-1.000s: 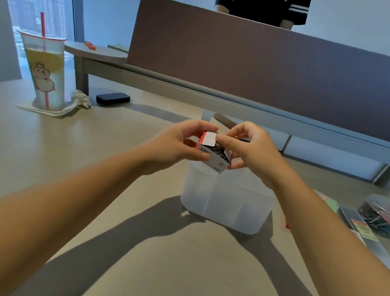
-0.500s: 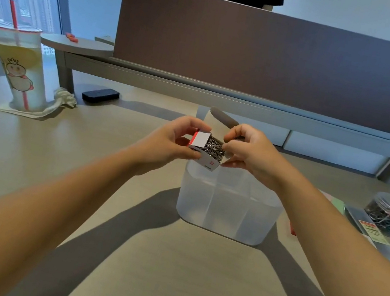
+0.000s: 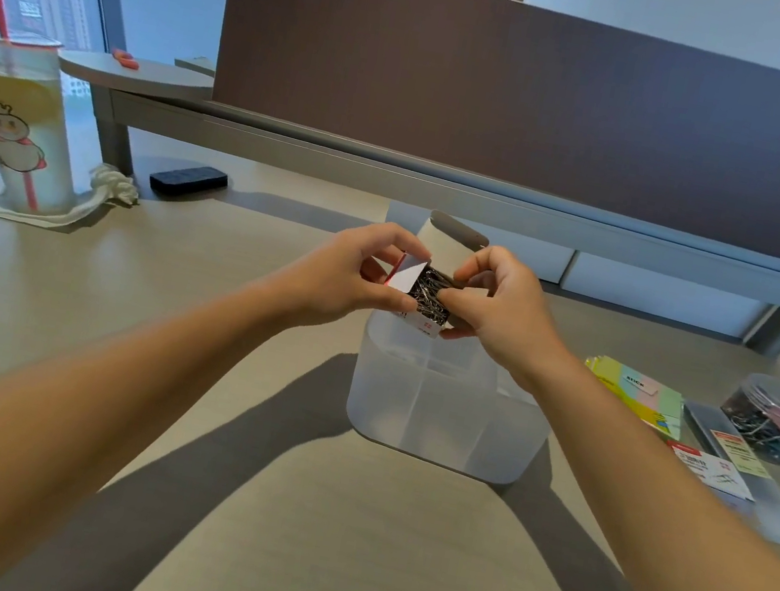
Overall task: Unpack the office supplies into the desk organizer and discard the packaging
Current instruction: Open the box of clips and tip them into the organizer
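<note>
A small white and red cardboard box (image 3: 419, 324) full of metal paper clips (image 3: 432, 288) hangs over the translucent desk organizer (image 3: 441, 408) at the desk's middle. My left hand (image 3: 361, 272) grips the box's left side, with its white flap folded open. My right hand (image 3: 501, 304) holds the box's right side, its fingers curled at the open top. A grey-white card piece (image 3: 450, 235) stands up behind the box. The organizer's compartments look empty from here.
Right of the organizer lie pastel sticky notes (image 3: 641, 397), a round clear tub of clips (image 3: 773, 417), a flat clear case (image 3: 751, 479) and a small red and white packet (image 3: 711, 469). A drink cup (image 3: 11, 124) and black object (image 3: 188, 179) stand at left. A person stands behind the brown divider (image 3: 517, 93).
The box's flap has been folded open, showing the paper clips. Both hands stay on the box above the organizer, and my right fingers have moved to its open top.
</note>
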A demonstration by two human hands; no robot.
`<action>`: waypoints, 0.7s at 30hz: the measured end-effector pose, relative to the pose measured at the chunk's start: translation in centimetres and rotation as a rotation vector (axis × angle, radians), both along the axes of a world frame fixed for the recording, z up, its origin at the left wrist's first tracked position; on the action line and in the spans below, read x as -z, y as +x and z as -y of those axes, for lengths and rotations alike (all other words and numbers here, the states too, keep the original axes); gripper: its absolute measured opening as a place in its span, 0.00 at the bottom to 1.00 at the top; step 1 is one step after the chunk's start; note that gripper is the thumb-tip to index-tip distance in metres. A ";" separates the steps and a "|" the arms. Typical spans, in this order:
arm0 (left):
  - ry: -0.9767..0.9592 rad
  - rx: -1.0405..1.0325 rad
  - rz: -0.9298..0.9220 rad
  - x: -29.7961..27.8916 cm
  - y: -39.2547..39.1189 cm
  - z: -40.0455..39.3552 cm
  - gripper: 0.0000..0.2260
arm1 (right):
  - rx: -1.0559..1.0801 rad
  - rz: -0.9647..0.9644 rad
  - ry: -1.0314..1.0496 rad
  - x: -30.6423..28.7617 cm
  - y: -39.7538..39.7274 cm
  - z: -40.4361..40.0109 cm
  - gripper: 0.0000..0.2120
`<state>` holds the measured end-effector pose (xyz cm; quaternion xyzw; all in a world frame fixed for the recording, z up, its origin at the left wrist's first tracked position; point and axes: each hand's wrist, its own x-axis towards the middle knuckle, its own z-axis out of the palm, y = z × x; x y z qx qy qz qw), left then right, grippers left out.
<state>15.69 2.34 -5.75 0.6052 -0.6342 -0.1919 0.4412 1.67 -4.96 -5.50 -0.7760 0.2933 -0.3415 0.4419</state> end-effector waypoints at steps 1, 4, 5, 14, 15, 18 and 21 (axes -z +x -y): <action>-0.016 -0.006 0.010 0.0 0.0 0.1 0.14 | 0.015 0.008 -0.016 0.1 0.0 -0.1 0.13; -0.056 -0.006 0.052 -0.1 0.1 0.1 0.15 | 0.027 0.025 -0.052 0.2 -0.1 -0.6 0.14; -0.064 0.000 0.057 -0.1 0.2 0.1 0.15 | 0.024 0.020 -0.072 0.3 -0.2 -0.7 0.14; -0.108 0.056 0.044 0.6 0.3 -0.4 0.16 | 0.001 -0.045 -0.252 0.0 -0.8 -2.1 0.16; -0.103 0.057 0.045 0.7 0.3 -0.5 0.17 | -0.002 -0.057 -0.273 0.0 -0.9 -2.2 0.16; -0.092 0.064 0.024 0.9 0.3 -0.4 0.19 | 0.000 -0.095 -0.353 0.1 -0.8 -2.5 0.17; -0.085 0.072 0.008 1.1 0.4 -0.4 0.19 | 0.008 -0.123 -0.415 0.3 -0.7 -2.5 0.17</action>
